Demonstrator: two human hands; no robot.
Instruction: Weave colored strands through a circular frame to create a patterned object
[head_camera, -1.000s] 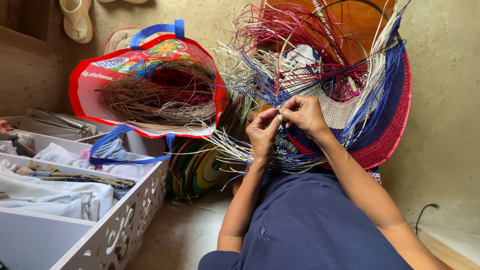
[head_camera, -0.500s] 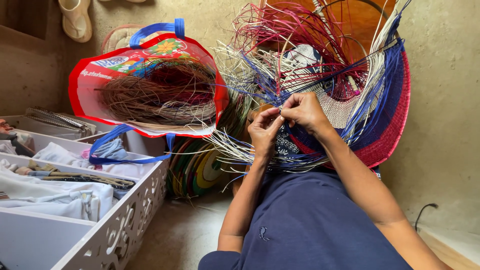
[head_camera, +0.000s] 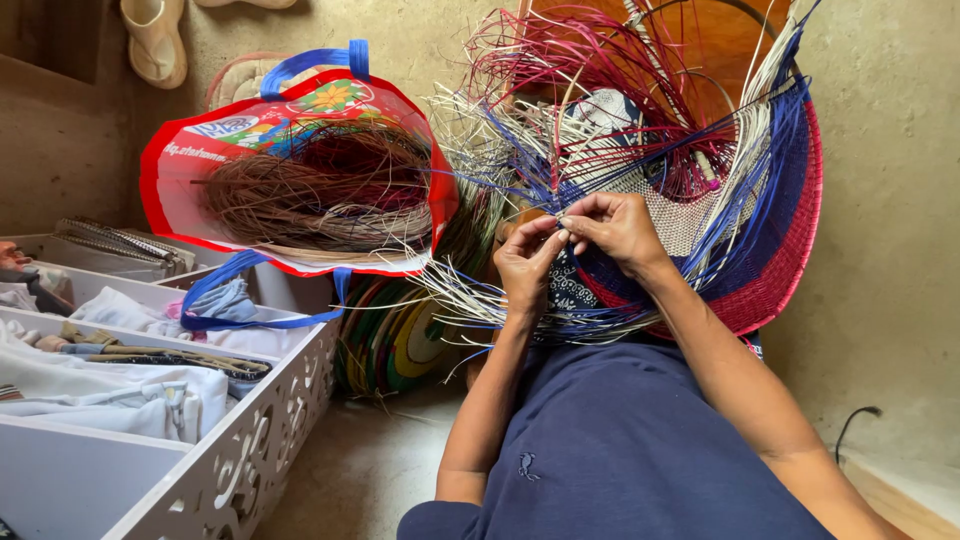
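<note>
Woven basket (head_camera: 760, 240) at centre right has barely shifted since a second ago; left hand (head_camera: 528, 262) and right hand (head_camera: 612, 228) still pinch one pale strand (head_camera: 563, 222), weaving continuing

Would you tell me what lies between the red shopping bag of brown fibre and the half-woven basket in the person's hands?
In the head view, loose pale and blue strands fan out from the half-woven basket across the gap toward the red shopping bag; below them leans a stack of round coloured mats.

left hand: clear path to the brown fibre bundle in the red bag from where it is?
Probably yes. The left hand is pinching strands on the half-woven basket; the red bag gapes open toward it just alongside, brown fibre bundle exposed, only loose strand ends between. It would have to let go first.
</note>
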